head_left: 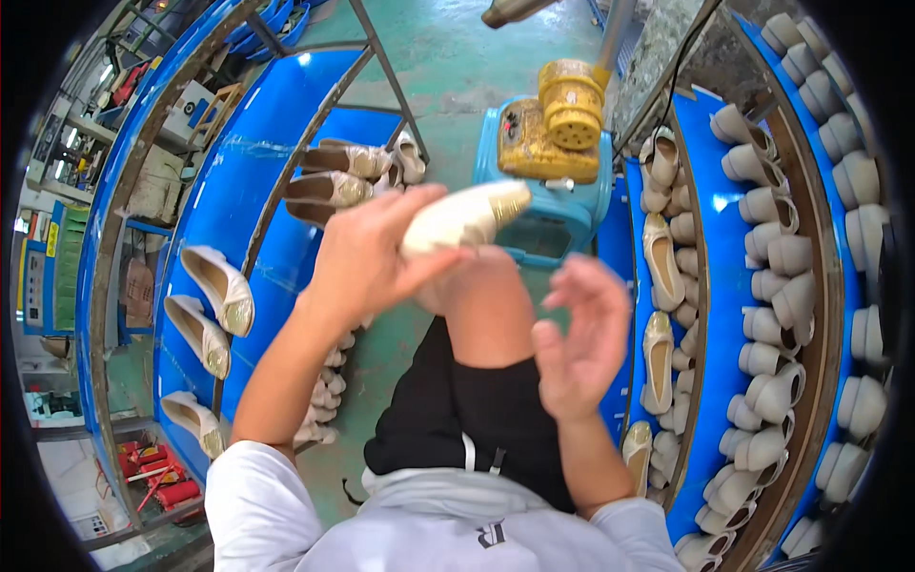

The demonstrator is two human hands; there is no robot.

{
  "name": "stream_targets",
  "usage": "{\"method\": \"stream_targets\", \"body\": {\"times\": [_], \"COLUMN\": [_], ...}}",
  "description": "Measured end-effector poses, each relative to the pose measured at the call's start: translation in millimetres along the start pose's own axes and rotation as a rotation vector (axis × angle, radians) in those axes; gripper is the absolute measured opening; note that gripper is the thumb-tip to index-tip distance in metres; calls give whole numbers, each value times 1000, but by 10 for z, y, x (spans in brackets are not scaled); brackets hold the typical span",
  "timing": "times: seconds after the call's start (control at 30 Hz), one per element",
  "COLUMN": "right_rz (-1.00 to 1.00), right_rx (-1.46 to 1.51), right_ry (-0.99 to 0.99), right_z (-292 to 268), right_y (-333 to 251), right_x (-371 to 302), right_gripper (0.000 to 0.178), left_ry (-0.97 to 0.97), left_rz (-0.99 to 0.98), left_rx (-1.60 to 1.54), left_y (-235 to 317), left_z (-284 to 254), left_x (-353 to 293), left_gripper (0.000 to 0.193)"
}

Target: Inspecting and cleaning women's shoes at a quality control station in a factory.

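Note:
My left hand (367, 243) grips a cream flat shoe (457, 219) above my knees. Its gold toe points to the right, and my fingers hide the heel end. To the right of the shoe, my right hand (586, 329) is raised with its fingers apart and nothing in it. Beyond the shoe, a yellow heat-blower-like machine (558, 119) rests on a light blue plastic stool (543, 224).
At my left, a blue-shelved rack (272, 191) carries several pale shoes (219, 286) with gold toes. At my right, blue shelves (724, 286) hold rows of beige shoes (767, 248) and gold-toed flats (660, 262). A metal nozzle (510, 11) hangs at the top.

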State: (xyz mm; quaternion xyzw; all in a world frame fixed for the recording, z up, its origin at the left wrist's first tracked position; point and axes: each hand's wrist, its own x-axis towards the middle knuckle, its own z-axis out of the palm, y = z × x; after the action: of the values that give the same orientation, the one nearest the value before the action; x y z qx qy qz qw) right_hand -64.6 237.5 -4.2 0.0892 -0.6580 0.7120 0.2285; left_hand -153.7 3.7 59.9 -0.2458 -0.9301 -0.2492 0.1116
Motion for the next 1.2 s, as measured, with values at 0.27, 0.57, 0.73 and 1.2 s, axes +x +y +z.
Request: {"method": "stream_targets", "body": {"times": [0.27, 0.57, 0.73, 1.2], "right_rz": [-167, -343, -29, 194], "right_rx": [-101, -246, 9, 115], "right_ry": [-482, -433, -453, -318], "right_z": [-30, 40, -8, 120], "right_y": [-657, -889, -1028, -1089], "right_x": [90, -314, -421, -641], "right_gripper": [35, 29, 34, 33], "left_ry": [-105, 10, 7, 16], "left_rz": [-95, -119, -126, -175], "left_rx": [-84, -158, -270, -412], "left_y": [905, 1103, 1107, 1120], "left_z": [-453, -441, -484, -393], "left_x": [-1033, -1474, -1624, -1811], "left_gripper": [69, 64, 67, 71]}}
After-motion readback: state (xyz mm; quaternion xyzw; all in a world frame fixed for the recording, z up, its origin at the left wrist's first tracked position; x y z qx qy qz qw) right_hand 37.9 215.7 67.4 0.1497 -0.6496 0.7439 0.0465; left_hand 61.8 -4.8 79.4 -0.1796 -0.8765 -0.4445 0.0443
